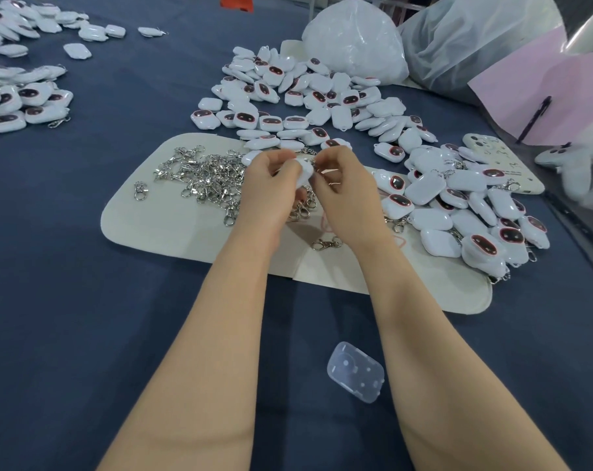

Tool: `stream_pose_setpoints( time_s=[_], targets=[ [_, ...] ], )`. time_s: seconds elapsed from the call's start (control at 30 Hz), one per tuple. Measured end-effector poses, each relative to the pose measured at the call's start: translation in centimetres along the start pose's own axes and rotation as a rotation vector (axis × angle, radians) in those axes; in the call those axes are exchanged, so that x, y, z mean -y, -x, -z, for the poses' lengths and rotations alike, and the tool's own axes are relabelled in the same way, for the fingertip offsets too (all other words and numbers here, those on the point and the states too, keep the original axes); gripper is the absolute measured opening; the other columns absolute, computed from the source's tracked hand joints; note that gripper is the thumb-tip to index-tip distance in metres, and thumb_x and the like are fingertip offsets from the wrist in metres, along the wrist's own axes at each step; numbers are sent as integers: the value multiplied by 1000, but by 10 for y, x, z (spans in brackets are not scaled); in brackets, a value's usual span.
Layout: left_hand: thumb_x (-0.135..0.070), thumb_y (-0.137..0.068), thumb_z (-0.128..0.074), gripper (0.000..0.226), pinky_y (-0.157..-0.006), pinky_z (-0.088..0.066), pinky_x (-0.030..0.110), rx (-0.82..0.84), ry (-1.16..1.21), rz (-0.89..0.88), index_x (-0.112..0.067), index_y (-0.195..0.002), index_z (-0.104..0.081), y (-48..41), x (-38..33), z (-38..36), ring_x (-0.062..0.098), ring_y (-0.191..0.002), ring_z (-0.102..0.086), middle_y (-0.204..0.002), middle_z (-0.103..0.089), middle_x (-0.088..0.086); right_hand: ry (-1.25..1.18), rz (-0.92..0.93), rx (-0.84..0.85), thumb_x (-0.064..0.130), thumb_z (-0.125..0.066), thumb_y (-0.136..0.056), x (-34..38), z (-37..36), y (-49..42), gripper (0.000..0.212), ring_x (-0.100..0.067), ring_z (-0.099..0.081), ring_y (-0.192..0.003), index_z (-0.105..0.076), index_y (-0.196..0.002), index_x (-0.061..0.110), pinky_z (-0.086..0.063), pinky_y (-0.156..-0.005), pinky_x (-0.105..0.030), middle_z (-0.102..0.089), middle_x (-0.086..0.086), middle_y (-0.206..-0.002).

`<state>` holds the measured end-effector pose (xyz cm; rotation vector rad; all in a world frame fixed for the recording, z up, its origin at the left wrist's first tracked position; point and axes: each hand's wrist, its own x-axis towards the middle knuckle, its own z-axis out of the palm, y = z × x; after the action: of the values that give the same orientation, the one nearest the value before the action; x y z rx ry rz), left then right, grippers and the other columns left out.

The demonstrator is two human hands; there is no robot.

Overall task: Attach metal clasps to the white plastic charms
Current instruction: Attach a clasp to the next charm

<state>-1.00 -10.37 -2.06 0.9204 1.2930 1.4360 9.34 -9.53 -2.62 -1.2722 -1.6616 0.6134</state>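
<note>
My left hand (266,188) grips a white plastic charm (305,171) above the cream mat (172,226). Close against it, my right hand (342,188) pinches a small metal clasp (317,163) at the charm's upper edge; my fingers hide most of the clasp. A heap of loose silver clasps (206,178) lies on the mat just left of my hands. One single clasp (325,244) lies between my wrists. Several white charms with dark oval faces (305,96) are piled behind the mat.
More charms, some with clasps on them, are heaped at the right (475,215) and far left (23,100). A clear plastic case (355,372) lies on the blue cloth near me. Plastic bags (356,39), a phone (502,164) and pink sheeting (560,107) stand at the back right.
</note>
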Motion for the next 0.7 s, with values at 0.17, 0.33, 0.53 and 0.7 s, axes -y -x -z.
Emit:
stream_pose_setpoints(
  time_s=[0.17,0.33,0.53,0.7],
  targets=[
    [-3,-89,-48,18,-50,-44,19,41,188,142,-18,-90,-58,1,-4,-2,6,-43,-52,-78,-60,3,-19,-1,-131,9,-58,-89,-1,-2,-2,10,-8,-58,-80,-61,-92,18,-49,-78,-24,-61,12,-85],
    [-4,-91,-54,21,-51,-48,20,7,237,202,-10,-112,-56,0,-1,0,6,-46,-57,-74,-60,4,-8,63,-173,6,-59,-89,0,-1,0,10,0,-57,-76,-62,-97,12,-45,-77,-12,-60,14,-84],
    [-7,-91,-59,4,-48,-46,16,-45,302,241,-5,-94,-60,-2,-1,2,5,-50,-56,-74,-59,4,146,141,-183,5,-56,-89,2,-1,1,11,-8,-54,-78,-66,-92,7,-39,-73,-9,-62,5,-85],
    [-11,-88,-62,16,-57,-45,18,-102,-7,-1,-20,-100,-56,-1,2,-1,10,-62,-60,-94,-63,4,194,122,-149,3,-53,-88,-1,3,-1,12,-14,-55,-78,-65,-90,5,-40,-71,-17,-66,-2,-84]
  ],
)
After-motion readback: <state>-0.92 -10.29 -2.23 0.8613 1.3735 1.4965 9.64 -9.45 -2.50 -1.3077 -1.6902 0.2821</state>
